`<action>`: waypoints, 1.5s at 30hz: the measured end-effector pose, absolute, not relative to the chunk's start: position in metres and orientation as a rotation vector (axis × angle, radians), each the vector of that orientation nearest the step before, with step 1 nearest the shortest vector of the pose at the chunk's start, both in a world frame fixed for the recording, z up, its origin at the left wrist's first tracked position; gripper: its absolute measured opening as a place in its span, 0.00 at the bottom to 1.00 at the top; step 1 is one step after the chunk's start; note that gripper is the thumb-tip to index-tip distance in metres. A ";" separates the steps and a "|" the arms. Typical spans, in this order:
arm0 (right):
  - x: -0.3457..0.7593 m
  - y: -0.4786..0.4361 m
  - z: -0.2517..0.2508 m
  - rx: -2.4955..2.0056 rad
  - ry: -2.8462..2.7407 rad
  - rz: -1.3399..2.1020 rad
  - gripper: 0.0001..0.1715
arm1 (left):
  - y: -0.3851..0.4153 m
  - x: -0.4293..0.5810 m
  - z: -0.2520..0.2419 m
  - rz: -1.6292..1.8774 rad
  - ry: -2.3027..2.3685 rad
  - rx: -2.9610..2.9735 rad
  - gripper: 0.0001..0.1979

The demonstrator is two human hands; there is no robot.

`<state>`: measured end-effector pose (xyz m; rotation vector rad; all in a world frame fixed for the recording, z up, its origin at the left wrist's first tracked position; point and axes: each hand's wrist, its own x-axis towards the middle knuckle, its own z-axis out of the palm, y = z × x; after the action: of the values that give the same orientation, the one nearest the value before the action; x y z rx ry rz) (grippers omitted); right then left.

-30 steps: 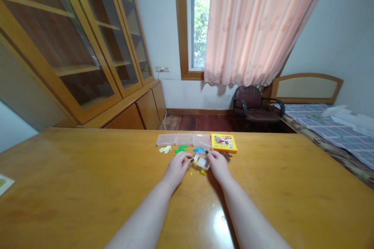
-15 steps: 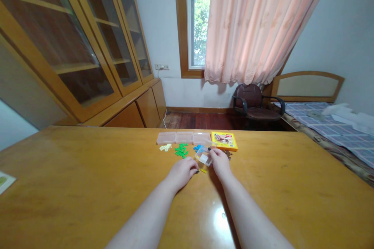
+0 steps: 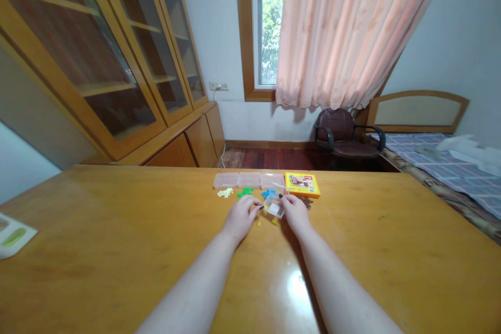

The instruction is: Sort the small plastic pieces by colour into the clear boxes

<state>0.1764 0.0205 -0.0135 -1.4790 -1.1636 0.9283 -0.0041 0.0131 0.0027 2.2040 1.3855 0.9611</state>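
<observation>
My right hand (image 3: 296,214) grips a small clear plastic box (image 3: 274,209) by its right side, holding it tilted over the table. At the box's left edge my left hand (image 3: 240,217) has thumb and finger pinched together; what they hold, if anything, is too small to make out. Below the box lie a yellow piece (image 3: 275,222) and a smaller yellow bit (image 3: 259,223). Beyond my hands are small piles of cream pieces (image 3: 225,193), green pieces (image 3: 246,192), blue pieces (image 3: 268,194) and brown pieces (image 3: 307,202), the brown ones partly behind my right hand.
Three clear plastic boxes (image 3: 249,180) stand in a row near the far edge of the wooden table (image 3: 136,235). A yellow printed box (image 3: 302,185) lies to their right. At the left edge is a white object with a green patch (image 3: 15,237). A chair (image 3: 340,133) stands beyond the table.
My left hand has moved up and away from the table, beside the box's left edge, now covering part of the green pile. A small yellow bit shows below it. The view has shifted slightly.
</observation>
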 end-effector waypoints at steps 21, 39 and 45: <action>0.181 0.027 -0.024 -1.480 -1.101 0.907 0.16 | 0.003 -0.001 0.010 0.222 1.609 2.380 0.11; 0.170 0.020 -0.017 -1.377 -1.341 0.961 0.14 | 0.005 0.004 0.009 0.808 1.610 2.387 0.10; 0.180 0.026 -0.021 -1.428 -1.002 0.854 0.16 | 0.007 0.002 0.002 0.973 1.502 2.306 0.09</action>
<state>0.1805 0.0262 -0.0206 -1.4284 -1.0022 0.8544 0.0016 0.0074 0.0015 2.3062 1.5016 0.9731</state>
